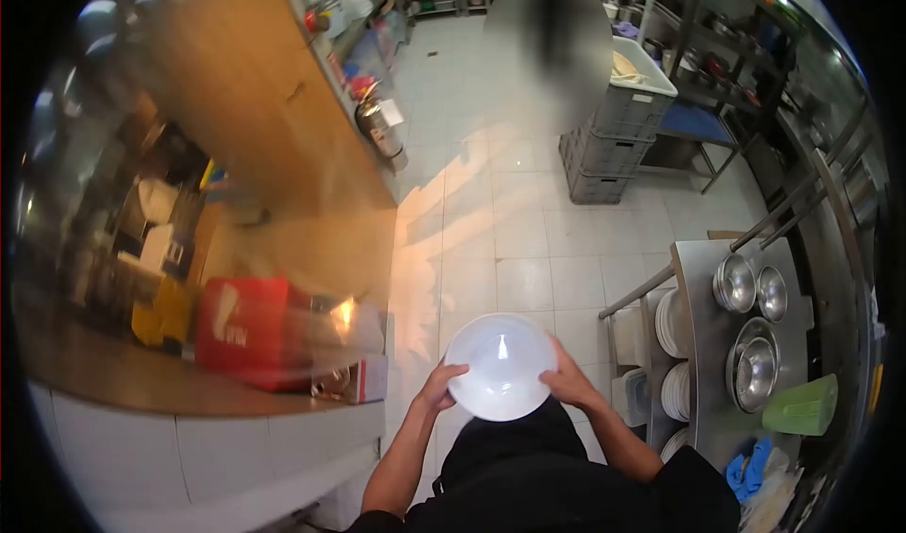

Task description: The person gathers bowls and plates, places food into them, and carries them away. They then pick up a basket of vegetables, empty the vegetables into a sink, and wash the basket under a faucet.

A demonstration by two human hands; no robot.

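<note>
A round white bowl (502, 382) is held out in front of my body, its inside facing up toward the camera. My left hand (438, 386) grips its left rim with the thumb over the edge. On the opposite side my right hand (568, 376) holds the rim the same way, thumb on top. The fingers of both hands are mostly hidden under the bowl. A bright reflection shows in the bowl, and I see nothing lying in it.
At right, a steel table (703, 344) carries metal bowls (755, 374) and a green container (800, 406), with stacked white plates (672, 323) below. Grey crates (604, 146) stand ahead. On the left counter sits a red bag (253, 330); a fire extinguisher (379, 129) stands by the wooden partition (321, 108).
</note>
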